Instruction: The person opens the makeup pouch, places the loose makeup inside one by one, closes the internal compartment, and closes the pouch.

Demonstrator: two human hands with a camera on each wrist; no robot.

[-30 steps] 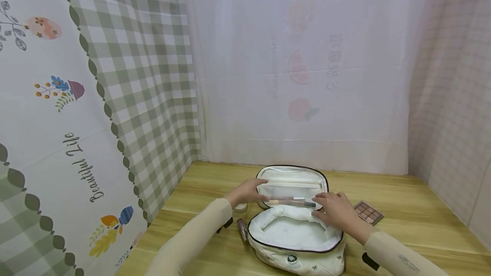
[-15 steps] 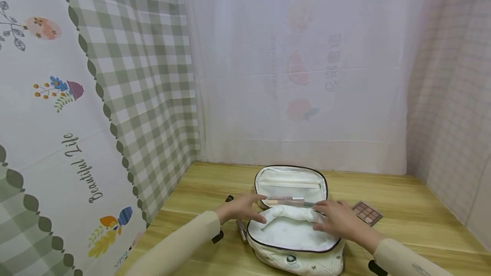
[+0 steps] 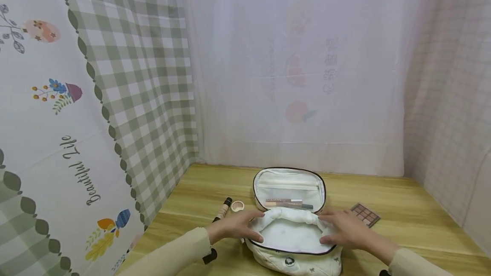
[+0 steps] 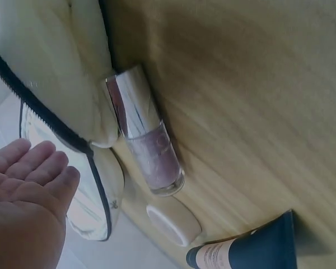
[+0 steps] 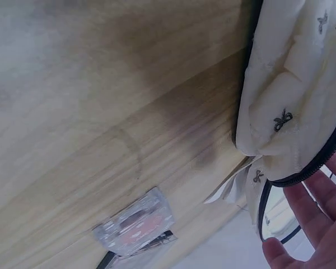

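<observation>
A cream makeup bag (image 3: 293,264) with a black zip stands unzipped, its lid (image 3: 288,174) tipped back. Two slim pencil-like cosmetics (image 3: 289,204) lie across the lower inside of the lid. My left hand (image 3: 238,225) is at the bag's left rim, thumb over the edge, fingers extended in the left wrist view. At the right rim is my right hand (image 3: 347,228), its fingers loosely spread and holding nothing visible. Beside the bag's left side lies a lip gloss tube (image 4: 143,131), mostly hidden by the hand in the head view.
Left of the bag are a small white round jar (image 3: 238,206) and a dark-capped tube (image 3: 223,209). An eyeshadow palette (image 3: 365,215) lies to the right on the wooden table (image 3: 399,208). Fabric curtains (image 3: 153,76) enclose the back and sides.
Both hands have drawn back from the pencils at the lid and come down to the bag's side rims. The pencils stay in the lid. The jar and dark-capped tube are uncovered.
</observation>
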